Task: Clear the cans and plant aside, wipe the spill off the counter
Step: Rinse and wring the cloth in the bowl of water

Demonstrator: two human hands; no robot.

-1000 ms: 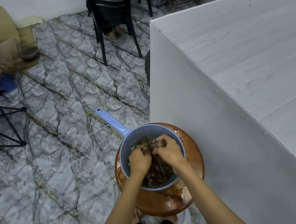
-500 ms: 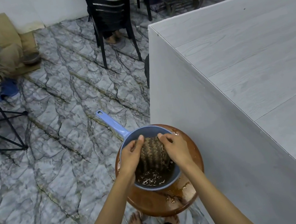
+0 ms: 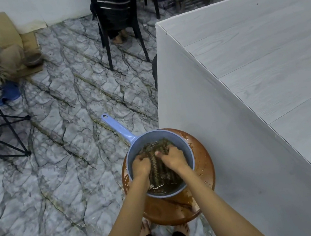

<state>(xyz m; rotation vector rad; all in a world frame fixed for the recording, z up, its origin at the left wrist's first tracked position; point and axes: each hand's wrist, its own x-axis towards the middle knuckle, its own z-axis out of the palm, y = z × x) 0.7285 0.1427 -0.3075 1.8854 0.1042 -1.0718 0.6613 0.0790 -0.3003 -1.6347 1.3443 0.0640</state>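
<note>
Left hand (image 3: 141, 166) and right hand (image 3: 174, 158) clutch the cloth (image 3: 160, 173) inside the blue dipper (image 3: 153, 137) (ribs running fore-aft), with the counter (image 3: 263, 56) just right of the dipper.

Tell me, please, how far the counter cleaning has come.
Done, it seems: the visible counter shows no cans, plant or spill. In hand: left hand and right hand grip the cloth in the water-filled blue dipper. Left: wringing it; further wiping, cannot tell.

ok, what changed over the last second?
The left hand and right hand pushed the woven cloth back down into the water in the blue dipper after lifting it half a second ago; both still grip it. Dipper, brown stool and counter unmoved.
</note>
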